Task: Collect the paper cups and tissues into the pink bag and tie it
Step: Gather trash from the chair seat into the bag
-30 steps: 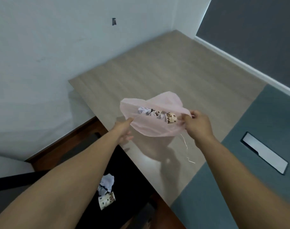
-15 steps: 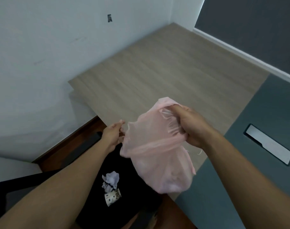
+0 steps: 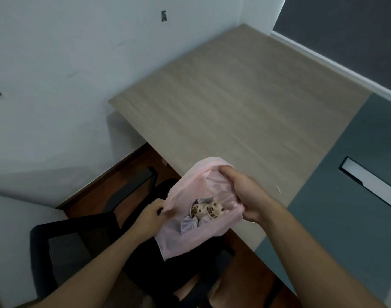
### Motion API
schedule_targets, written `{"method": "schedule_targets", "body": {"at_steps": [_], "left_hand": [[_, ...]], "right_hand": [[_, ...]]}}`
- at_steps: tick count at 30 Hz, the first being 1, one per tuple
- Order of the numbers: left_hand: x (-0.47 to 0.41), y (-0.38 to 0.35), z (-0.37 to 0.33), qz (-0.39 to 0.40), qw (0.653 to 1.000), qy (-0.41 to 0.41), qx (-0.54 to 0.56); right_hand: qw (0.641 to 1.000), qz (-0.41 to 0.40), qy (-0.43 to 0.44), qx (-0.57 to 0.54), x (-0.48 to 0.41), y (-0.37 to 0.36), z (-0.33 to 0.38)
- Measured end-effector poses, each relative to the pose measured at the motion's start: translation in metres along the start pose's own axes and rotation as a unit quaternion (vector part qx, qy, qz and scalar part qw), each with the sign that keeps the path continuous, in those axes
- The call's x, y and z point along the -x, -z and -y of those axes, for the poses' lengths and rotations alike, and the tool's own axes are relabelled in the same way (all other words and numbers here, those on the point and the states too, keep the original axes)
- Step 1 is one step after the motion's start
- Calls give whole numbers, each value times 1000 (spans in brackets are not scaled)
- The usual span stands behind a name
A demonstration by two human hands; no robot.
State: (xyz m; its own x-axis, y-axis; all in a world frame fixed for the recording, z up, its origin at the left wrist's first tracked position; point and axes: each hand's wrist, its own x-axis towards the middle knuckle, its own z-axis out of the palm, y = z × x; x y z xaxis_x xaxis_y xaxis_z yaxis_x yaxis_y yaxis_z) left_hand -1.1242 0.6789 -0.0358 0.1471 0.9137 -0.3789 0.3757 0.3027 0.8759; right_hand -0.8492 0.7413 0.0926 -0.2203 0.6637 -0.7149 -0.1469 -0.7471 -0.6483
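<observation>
Open pink bag [image 3: 185,238] holds spotted cups [image 3: 209,210], seemingly crumpled tissues [image 3: 189,223].

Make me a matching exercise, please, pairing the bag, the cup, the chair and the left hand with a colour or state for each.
Things:
1. bag
2. cup
3. chair
4. left hand

Colours or states:
A. black, below the bag
B. pinches the bag's left rim
C. pink, held open
D. brown-spotted, lying inside the bag

Pairs: 1-C, 2-D, 3-A, 4-B
</observation>
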Motion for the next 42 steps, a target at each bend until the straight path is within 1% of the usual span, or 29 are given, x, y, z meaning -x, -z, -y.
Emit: {"method": "schedule_targets", "body": {"at_steps": [2, 3, 6, 8, 10, 12, 16, 19, 21, 23, 25, 27, 29, 31, 34, 38, 39, 42], "left_hand": [[3, 6, 14, -40, 996, 74, 26], [5, 11, 17, -62, 993, 93, 25], [14, 29, 26, -117, 988, 100, 24], [20, 42, 34, -135, 986, 96, 24], [24, 54, 43, -137, 985, 100, 10], [22, 62, 53, -127, 984, 122, -16], [4, 68, 66, -109, 976, 155, -105], [-22, 65, 64, -108, 964, 172, -174], [-45, 63, 63, -113, 956, 196, -185], [-68, 60, 60, -124, 957, 210, -156], [-87, 57, 57, -171, 959, 217, -67], [-104, 54, 55, -216, 951, 220, 4], [-117, 53, 56, -218, 951, 217, 24], [-128, 54, 63, -208, 953, 220, 20], [-137, 61, 83, -192, 952, 235, -33], [-141, 72, 111, -199, 944, 253, -74], [-140, 75, 117, -197, 944, 253, -80], [-135, 85, 133, -177, 954, 233, -64]], "right_hand": [[1000, -18, -1, 15, -2, -9, -8], [1000, -21, -1, 21, -3, -13, -12], [999, -34, 5, 38, -7, -23, -23], [996, -55, 18, 73, -10, -26, -31], [991, -84, 33, 100, -17, -27, -41], [984, -123, 44, 121, -26, -24, -52], [961, -216, 40, 169, -49, -4, -74], [948, -255, 33, 186, -67, 17, -90], [940, -268, 39, 209, -78, 32, -97], [927, -286, 43, 240, -88, 45, -103], [916, -291, 41, 272, -96, 59, -110], [909, -283, 39, 302, -105, 72, -117], [901, -271, 43, 335, -117, 81, -123], [892, -264, 61, 362, -132, 82, -127], [868, -274, 110, 400, -158, 74, -131], [850, -291, 157, 409, -200, 60, -138], [839, -293, 169, 426, -210, 57, -139], [782, -290, 230, 501, -241, 47, -141]]}}
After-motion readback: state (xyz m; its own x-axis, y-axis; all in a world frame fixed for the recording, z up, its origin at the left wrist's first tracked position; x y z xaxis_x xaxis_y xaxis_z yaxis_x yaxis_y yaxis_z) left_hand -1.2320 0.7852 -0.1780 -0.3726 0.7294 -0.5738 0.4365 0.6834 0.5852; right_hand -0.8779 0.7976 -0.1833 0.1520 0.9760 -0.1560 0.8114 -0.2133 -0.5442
